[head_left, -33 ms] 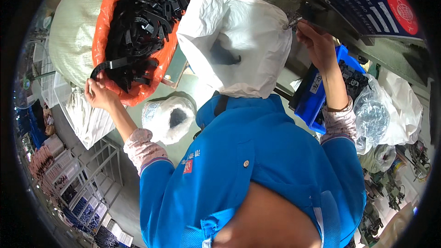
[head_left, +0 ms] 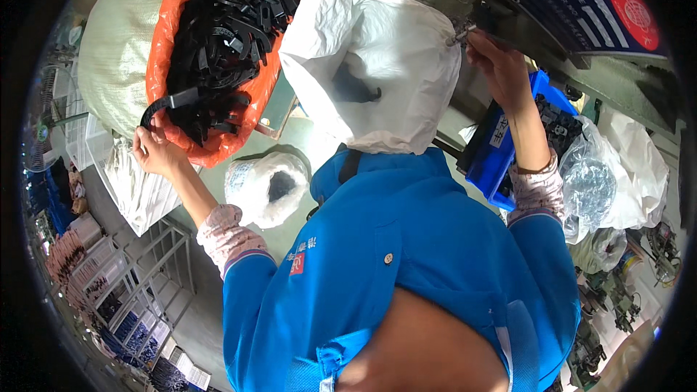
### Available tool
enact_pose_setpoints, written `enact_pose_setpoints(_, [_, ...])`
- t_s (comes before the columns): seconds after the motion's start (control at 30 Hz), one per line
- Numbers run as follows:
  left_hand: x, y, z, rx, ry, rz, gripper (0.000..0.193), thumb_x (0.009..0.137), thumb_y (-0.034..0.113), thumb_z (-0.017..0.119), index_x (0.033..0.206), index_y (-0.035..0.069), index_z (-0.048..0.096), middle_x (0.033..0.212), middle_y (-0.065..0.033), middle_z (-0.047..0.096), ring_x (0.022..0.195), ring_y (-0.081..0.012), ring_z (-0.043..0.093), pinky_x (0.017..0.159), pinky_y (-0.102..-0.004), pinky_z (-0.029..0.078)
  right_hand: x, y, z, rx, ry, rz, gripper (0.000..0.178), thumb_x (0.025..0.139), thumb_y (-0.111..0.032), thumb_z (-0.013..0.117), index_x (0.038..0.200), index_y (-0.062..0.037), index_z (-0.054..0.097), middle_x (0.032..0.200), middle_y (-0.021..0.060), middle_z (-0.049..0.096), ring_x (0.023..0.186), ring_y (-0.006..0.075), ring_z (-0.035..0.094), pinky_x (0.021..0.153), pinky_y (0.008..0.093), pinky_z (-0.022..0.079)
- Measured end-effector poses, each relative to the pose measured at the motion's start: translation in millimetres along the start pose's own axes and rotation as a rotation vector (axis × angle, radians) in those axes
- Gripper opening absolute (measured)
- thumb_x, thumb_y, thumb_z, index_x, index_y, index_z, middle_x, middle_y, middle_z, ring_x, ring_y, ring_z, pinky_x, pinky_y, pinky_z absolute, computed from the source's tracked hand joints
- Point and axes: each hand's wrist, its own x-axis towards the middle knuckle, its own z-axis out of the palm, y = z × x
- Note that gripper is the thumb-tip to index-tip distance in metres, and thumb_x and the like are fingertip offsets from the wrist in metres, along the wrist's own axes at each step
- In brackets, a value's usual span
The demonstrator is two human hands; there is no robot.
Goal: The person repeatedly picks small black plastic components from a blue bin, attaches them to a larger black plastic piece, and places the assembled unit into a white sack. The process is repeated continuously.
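At the upper left, my left hand (head_left: pixel 154 149) pinches one end of a curved black plastic piece (head_left: pixel 168 101). The piece sits over the rim of an orange-lined sack (head_left: pixel 161 43), which is heaped with similar black pieces (head_left: pixel 232 36). My right hand (head_left: pixel 495 58) is raised at the upper right, fingers closed beside a small metal part of the machine (head_left: pixel 463 33); what they grip is too small to make out. Between my hands a white bag (head_left: pixel 406 101) hangs wide open, with a small dark piece (head_left: pixel 356 87) low inside it.
Right of the bag stands a blue bin (head_left: pixel 485 156) holding black parts, with clear plastic bags (head_left: pixel 589 181) beside it. A plastic-wrapped roll (head_left: pixel 265 189) lies below the sack. White crates (head_left: pixel 141 189) and a metal rack (head_left: pixel 156 268) are at the left. A blue machine plate (head_left: pixel 592 14) juts in at upper right.
The black piece in my left hand has tilted slightly, its far end shifting a little left. My right hand has shifted very slightly at the metal part.
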Motion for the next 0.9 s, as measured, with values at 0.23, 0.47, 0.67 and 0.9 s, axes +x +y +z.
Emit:
enact_pose_setpoints(0.23, [-133, -2, 51, -0.235, -0.278, -0.808, 0.008, 0.09, 0.003, 0.056, 0.086, -0.001, 0.062, 0.085, -0.0091, 0.066, 0.08, -0.0204, 0.066, 0.085, -0.0338, 0.057, 18, 21, -4, 0.044, -0.024, -0.029, 0.016, 0.085, -0.01, 0.065, 0.097, 0.0004, 0.066, 0.081, 0.0048, 0.066, 0.064, 0.0116, 0.06, 0.058, 0.0238, 0.047])
enact_pose_setpoints(0.47, [-213, -13, 103, -0.386, -0.544, -1.007, 0.006, 0.089, 0.001, 0.057, 0.091, -0.003, 0.061, 0.092, -0.016, 0.066, 0.087, -0.0267, 0.067, 0.085, -0.0387, 0.057, 3, 54, -2, -0.349, 0.03, -0.414, 0.028, 0.094, -0.025, 0.055, 0.106, -0.0004, 0.065, 0.085, 0.009, 0.068, 0.071, 0.0123, 0.062, 0.064, 0.0263, 0.051])
enact_pose_setpoints(0.67, [-255, -22, 109, -0.253, -0.838, -1.027, 0.004, 0.09, 0.001, 0.056, 0.091, -0.001, 0.059, 0.086, -0.0141, 0.066, 0.086, -0.027, 0.067, 0.082, -0.0391, 0.057, -100, 66, 17, -0.105, 0.013, -0.175, 0.033, 0.092, -0.027, 0.057, 0.11, 0.0011, 0.061, 0.079, 0.0045, 0.063, 0.068, 0.01, 0.057, 0.057, 0.0251, 0.048])
enact_pose_setpoints(0.9, [-292, -6, 148, 0.035, -1.258, -1.073, 0.003, 0.091, 0.002, 0.055, 0.092, -0.001, 0.056, 0.082, -0.0132, 0.065, 0.076, -0.0219, 0.068, 0.069, -0.0316, 0.059, -174, 58, -6, -0.026, 0.088, 0.073, 0.037, 0.088, -0.03, 0.063, 0.104, 0.0029, 0.063, 0.078, 0.0062, 0.064, 0.066, 0.0125, 0.06, 0.052, 0.0263, 0.05])
